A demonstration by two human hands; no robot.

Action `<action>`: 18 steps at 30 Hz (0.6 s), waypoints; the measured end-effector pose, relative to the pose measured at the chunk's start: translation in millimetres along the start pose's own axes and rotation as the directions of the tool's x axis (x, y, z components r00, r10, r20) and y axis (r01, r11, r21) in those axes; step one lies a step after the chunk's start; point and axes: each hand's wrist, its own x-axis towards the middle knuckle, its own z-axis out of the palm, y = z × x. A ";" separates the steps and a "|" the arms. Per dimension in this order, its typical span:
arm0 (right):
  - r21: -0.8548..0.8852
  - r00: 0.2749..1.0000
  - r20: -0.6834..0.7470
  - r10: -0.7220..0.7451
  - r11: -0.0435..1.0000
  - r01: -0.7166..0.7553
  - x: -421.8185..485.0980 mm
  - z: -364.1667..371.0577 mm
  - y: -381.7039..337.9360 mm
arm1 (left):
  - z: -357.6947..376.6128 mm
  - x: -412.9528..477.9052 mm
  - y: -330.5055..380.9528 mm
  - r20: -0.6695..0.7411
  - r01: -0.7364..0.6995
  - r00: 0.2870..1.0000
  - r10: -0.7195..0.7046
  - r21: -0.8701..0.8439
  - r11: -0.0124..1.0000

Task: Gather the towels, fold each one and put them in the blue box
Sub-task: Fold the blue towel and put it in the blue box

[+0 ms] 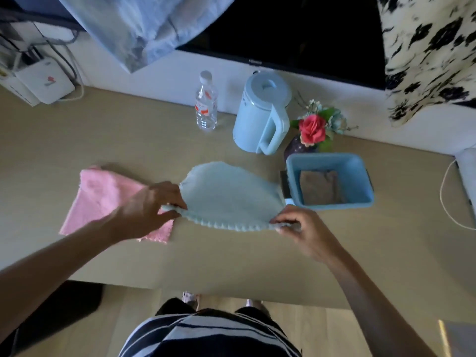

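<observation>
Pale wood tabletop point(103, 140) runs against a white wall under a dark screen point(296, 27). Both arms reach forward from below, wrists bent down. Left hand point(148, 208) pinches the near left corner of a light blue towel point(229, 194); right hand point(300, 231) pinches its near right corner, so the near edge is raised while the far part sags toward the surface. A pink towel point(103, 199) lies flat just left, partly under the left hand. The blue box point(360, 173) sits just right of the blue towel, a brown towel point(319, 188) inside. Kettle point(262, 112), bottle point(206, 104) and flower vase point(313, 132) stand behind. Bare tabletop lies open along the near edge.
</observation>
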 end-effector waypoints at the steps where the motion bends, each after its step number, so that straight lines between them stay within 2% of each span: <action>1: -0.022 0.998 0.045 0.033 0.999 -0.032 -6.2 14.7 14.8 | 17.7 -8.8 -8.2 0.051 0.032 0.998 -0.032 -0.008 0.999; 6: -0.088 0.936 0.249 0.250 0.968 -0.236 -36.1 68.8 67.8 | 89.1 -50.3 -39.6 0.246 0.186 0.951 -0.187 0.028 0.982; 8: -0.069 0.907 0.273 0.320 0.947 -0.313 -42.1 77.1 77.2 | 99.5 -55.8 -38.8 0.281 0.223 0.933 -0.223 0.031 0.974; 10: -0.002 0.892 0.240 0.383 0.919 -0.394 -45.2 80.5 84.3 | 103.5 -53.6 -37.3 0.285 0.263 0.922 -0.262 0.035 0.964; 13: 0.174 0.888 0.097 0.449 0.871 -0.460 -42.3 80.2 91.2 | 104.8 -40.3 -34.0 0.236 0.295 0.930 -0.282 -0.024 0.955; 15: 0.287 0.868 0.001 0.497 0.831 -0.476 -35.9 79.9 92.5 | 107.1 -28.5 -34.0 0.158 0.308 0.943 -0.293 -0.077 0.948; 18: 0.401 0.830 -0.085 0.552 0.781 -0.478 -21.7 80.7 92.8 | 112.3 -7.6 -38.2 0.041 0.386 0.923 -0.383 -0.107 0.916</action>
